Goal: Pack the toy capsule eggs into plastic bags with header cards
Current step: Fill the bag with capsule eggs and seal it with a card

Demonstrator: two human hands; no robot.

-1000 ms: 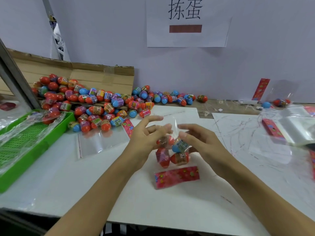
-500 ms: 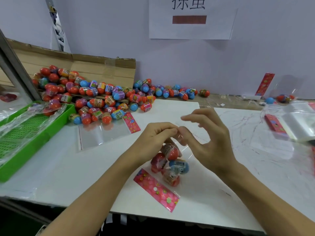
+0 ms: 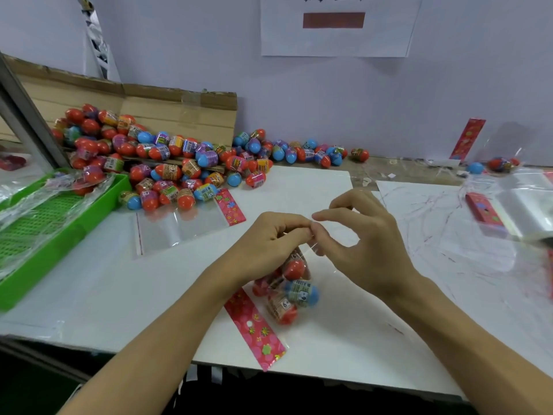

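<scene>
From the head camera, both hands meet above the white desk [image 3: 299, 187]. The left hand [image 3: 269, 238] is curled nearly closed, its fingers [image 3: 294, 233] pinched on the mouth of the clear plastic bag [image 3: 302, 256]. The right hand [image 3: 368, 244] pinches the same edge with thumb and forefinger, its other fingers fanned open and holding nothing.

The bag hangs between the hands with about four capsule eggs [image 3: 294, 290] bunched at its bottom, resting on the desk near the front edge. Its pink header card [image 3: 254, 327] lies flat, angled toward the person.

This looks like the sealing step. I'd keep the eggs settled low, draw the mouth flat and taut, and press the flap evenly so no crease is trapped.

The loose egg pile [image 3: 167, 163] and a spare empty bag [image 3: 179, 229] wait to the left.
</scene>
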